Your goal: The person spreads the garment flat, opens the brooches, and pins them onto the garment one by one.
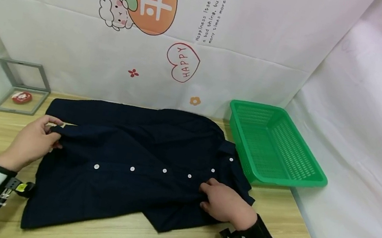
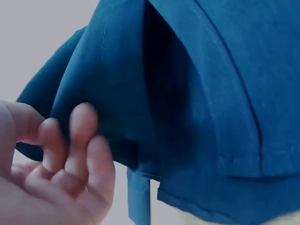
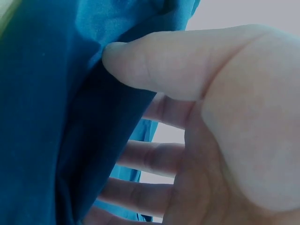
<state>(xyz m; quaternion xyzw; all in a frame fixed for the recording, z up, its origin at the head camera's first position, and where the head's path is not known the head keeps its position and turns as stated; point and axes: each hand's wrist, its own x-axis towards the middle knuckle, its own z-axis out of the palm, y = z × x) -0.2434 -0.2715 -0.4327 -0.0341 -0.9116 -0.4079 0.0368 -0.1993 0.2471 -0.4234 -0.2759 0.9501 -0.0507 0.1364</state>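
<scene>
A dark navy button-up shirt (image 1: 109, 193) lies sideways across the wooden table, its row of white buttons (image 1: 164, 171) facing up and its collar toward the right. At the hem on the left, my left hand (image 1: 31, 139) pinches the shirt's front edge between thumb and fingers. That edge rises in a loose fold in the left wrist view, with a dark opening beside it. My right hand (image 1: 228, 204) grips the cloth near the upper buttons. In the right wrist view its thumb (image 3: 136, 63) presses on the fabric while the other fingers go behind the fold.
A green plastic basket (image 1: 241, 143) stands at the back right, close against the collar side. At the back left is a grey hinged frame (image 1: 21, 63) with a small red item (image 1: 22, 97) in it. A white printed cloth (image 1: 249, 29) hangs behind the table.
</scene>
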